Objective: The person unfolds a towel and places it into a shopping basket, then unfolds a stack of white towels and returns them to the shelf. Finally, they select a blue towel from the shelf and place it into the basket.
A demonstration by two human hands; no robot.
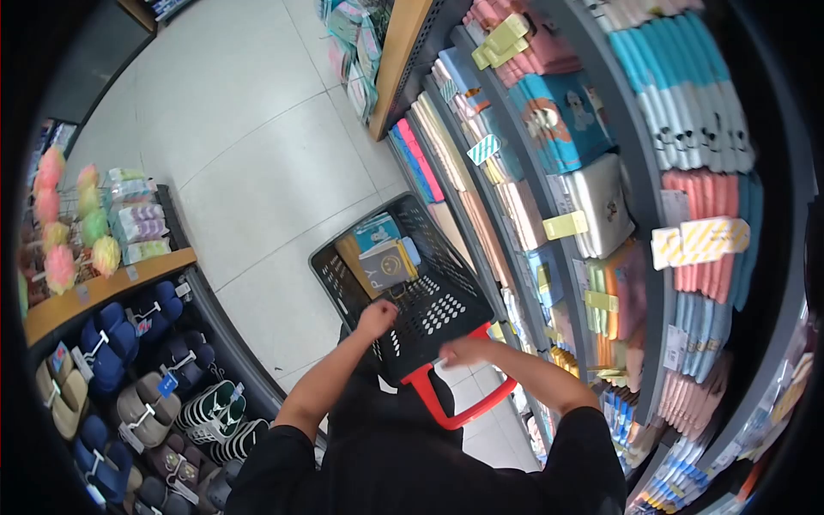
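Observation:
A black shopping basket [403, 206] with perforated walls and a red handle [470, 415] is in front of my body. The handle is folded towards me. My left hand [378, 318] is over the left side of the basket, its fingers curled; what they hold, if anything, is hidden. My right hand [463, 352] is closed above the near edge, beside the handle, and I cannot make out anything in its fingers. At the far end of the basket lie a grey item with a yellow smiley face [388, 268] and a teal package [376, 232].
Shelves of folded towels [687, 94] with price tags [699, 243] rise close on my right. A rack of slippers [107, 339] is on my left, below pastel puffs [60, 268] on a wooden ledge [112, 292]. Pale floor tiles [257, 163] run between.

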